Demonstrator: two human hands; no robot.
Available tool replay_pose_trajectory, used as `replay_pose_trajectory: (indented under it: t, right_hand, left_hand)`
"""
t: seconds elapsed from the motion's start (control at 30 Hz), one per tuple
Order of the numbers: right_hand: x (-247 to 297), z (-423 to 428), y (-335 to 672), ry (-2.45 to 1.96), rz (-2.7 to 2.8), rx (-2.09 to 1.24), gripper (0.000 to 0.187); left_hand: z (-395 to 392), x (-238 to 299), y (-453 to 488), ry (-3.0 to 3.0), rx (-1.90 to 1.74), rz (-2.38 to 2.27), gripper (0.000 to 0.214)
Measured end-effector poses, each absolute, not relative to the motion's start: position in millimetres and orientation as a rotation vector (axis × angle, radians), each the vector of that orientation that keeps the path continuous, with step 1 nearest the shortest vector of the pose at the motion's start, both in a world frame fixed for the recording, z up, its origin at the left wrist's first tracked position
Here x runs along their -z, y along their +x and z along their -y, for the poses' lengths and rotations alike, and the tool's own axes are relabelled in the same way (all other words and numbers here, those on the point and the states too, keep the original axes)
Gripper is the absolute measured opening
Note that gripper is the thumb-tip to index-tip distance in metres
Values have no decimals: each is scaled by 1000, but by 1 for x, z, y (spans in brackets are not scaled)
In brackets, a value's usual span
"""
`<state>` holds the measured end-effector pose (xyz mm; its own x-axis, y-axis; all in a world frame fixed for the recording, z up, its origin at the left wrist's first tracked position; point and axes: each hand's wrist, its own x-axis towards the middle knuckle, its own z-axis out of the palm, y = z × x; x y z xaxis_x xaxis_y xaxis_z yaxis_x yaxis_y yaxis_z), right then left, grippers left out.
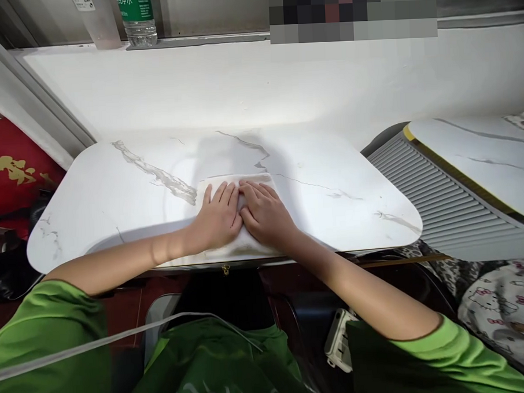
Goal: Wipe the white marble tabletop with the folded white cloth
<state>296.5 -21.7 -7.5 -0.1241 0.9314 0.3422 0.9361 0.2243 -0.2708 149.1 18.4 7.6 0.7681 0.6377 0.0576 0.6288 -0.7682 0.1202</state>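
Head view: the white cloth (241,245) lies flat at the middle of the table's (332,219) near edge, directly beneath both hands; its long axis is hidden; left hand (219,221) and right hand (267,216) rest side by side, equally near, fingers extended, the left's outermost apart, the others close; beyond the table's far left corner, a bottle (140,31) carries a green label (135,6), reading 纯净水 (purified water); gold writing (13,168) farther left is illegible.
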Motion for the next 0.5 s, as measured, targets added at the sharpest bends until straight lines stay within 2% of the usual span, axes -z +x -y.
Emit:
replay_pose_trajectory:
  t: [0.27, 0.5]
  right_hand:
    - [18, -96, 328, -1782, 1963, 46, 31]
    - [30, -185, 350, -1821, 1886, 82, 33]
  left_hand:
    - [-130, -2, 183, 2794, -306, -1014, 53]
    - [-209, 3, 208, 2752, -350, -1065, 52]
